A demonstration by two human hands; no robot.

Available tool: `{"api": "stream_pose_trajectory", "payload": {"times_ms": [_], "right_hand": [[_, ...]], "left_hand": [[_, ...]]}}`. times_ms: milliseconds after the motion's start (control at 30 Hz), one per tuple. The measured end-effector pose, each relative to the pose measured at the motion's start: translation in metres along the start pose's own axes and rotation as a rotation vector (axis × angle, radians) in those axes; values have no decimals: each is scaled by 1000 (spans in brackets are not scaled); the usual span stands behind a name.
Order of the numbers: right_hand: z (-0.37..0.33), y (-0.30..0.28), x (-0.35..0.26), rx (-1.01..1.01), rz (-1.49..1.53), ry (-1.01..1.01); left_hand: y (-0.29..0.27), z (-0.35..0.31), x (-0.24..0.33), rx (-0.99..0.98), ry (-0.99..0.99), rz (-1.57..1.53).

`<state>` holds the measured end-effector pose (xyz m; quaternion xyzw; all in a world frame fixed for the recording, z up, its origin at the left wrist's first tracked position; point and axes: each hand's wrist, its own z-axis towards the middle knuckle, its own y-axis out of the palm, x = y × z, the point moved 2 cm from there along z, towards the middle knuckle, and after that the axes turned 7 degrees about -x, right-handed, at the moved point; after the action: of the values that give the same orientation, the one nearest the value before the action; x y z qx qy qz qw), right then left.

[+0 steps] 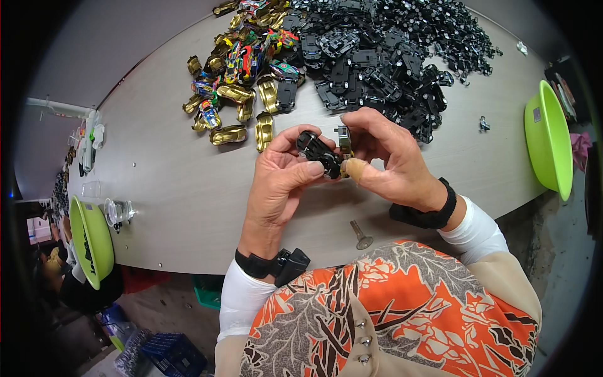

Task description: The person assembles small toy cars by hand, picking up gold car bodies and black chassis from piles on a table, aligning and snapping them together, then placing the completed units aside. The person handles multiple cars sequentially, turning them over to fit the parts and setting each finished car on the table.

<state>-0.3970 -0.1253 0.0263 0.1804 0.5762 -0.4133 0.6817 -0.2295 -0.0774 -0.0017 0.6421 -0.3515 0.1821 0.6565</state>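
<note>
My left hand (276, 179) is closed on a black toy car chassis (317, 152), its dark underside turned up, thumb along the near edge. My right hand (389, 157) pinches a small shiny piece (344, 139), silvery with a bit of gold low down, against the chassis's right end; its exact kind is hard to make out. A tan wrap covers the right thumb. Both hands meet above the near middle of the table (188, 195). Below them lies a metal key (360, 235), close to the table's front edge.
A heap of black chassis (377, 63) fills the far middle and right. Gold and multicoloured toy cars (235, 94) lie left of it. Green basins stand at the right (549, 141) and left (93, 242) edges. Clear plastic cups (118, 212) sit at left.
</note>
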Motion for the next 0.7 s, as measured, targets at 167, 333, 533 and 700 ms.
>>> {"api": "stream_pose_trajectory", "payload": {"times_ms": [167,333,533,700], "right_hand": [[-1,2,1,-26,-93,-20],[-1,3,-2,-66,-144,-23],[-1,4,-2,-114,-150,-80],[-1,5,-3,-91,-84,41]], "left_hand": [[-2,-1,-1,-1,-28,35],[-1,-3,-2,3,-9,153],[2,-4,-3,-3,59,246],[2,-3,-3,-61,135,440]]}}
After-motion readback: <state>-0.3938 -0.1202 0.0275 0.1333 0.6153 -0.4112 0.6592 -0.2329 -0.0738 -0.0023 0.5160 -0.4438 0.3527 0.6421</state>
